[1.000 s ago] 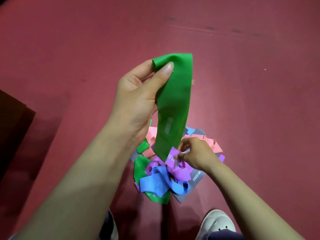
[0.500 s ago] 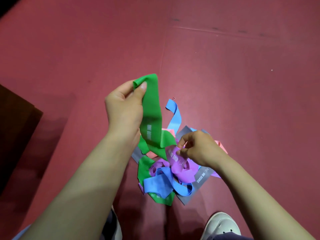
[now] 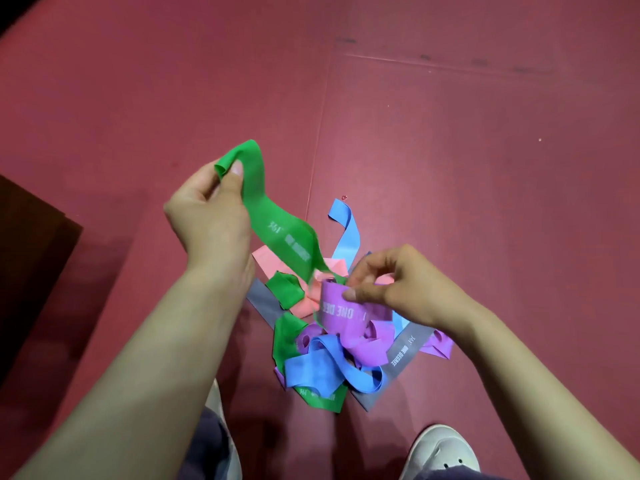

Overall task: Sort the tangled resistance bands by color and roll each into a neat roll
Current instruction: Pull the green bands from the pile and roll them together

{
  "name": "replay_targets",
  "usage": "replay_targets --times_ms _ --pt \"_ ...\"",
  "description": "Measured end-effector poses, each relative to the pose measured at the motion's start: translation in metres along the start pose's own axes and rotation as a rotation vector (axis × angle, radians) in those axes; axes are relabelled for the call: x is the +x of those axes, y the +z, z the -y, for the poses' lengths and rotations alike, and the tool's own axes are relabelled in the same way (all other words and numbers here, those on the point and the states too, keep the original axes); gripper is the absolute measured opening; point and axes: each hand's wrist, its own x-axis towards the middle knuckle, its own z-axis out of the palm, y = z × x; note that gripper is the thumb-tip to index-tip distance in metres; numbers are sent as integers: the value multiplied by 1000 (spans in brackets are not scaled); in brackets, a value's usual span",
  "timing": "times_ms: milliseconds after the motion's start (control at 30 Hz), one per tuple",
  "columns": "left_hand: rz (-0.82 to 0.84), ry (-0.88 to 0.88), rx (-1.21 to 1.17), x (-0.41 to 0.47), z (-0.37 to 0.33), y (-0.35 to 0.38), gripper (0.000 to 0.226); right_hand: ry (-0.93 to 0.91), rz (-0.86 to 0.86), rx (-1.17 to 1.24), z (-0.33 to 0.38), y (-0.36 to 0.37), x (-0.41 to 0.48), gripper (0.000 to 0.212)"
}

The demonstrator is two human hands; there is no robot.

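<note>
A tangled heap of resistance bands lies on the red floor mat (image 3: 485, 202): blue (image 3: 313, 370), purple (image 3: 349, 318), pink (image 3: 268, 259), grey (image 3: 403, 351) and green pieces. My left hand (image 3: 211, 216) pinches the upper end of a green band (image 3: 277, 226) between thumb and fingers, up and to the left of the heap. The band runs down to the right into the tangle. My right hand (image 3: 394, 282) pinches the purple band at the top of the heap, where the green band enters it.
A dark brown object (image 3: 31, 258) stands at the left edge. My white shoe (image 3: 440, 452) is at the bottom right, my knee (image 3: 211, 441) just below the heap. A seam in the mat (image 3: 322, 126) runs up from the heap.
My left hand has come down and to the left with the green band, which now slants instead of hanging straight. My right hand has taken hold of the purple band.
</note>
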Motion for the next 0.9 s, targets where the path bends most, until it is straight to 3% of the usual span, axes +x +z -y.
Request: replay_targets --times_ms 200,467,600,733,800,900 --pt "31 -67 6 -5 6 3 19 -59 13 124 4 -1 -1 15" --pt "-27 -53 33 0 6 -1 19 -5 -315 488 0 -10 3 22" --pt "-54 -53 81 2 7 -3 21 85 -505 378 -9 -9 6 26" --pt "-88 -67 110 1 11 -4 18 51 -503 807 -3 -23 4 17" --pt "-87 -117 124 1 14 -6 15 44 -542 729 -7 -27 5 16" --pt "-43 -134 119 -1 13 -4 15 168 -548 363 -23 -16 10 21"
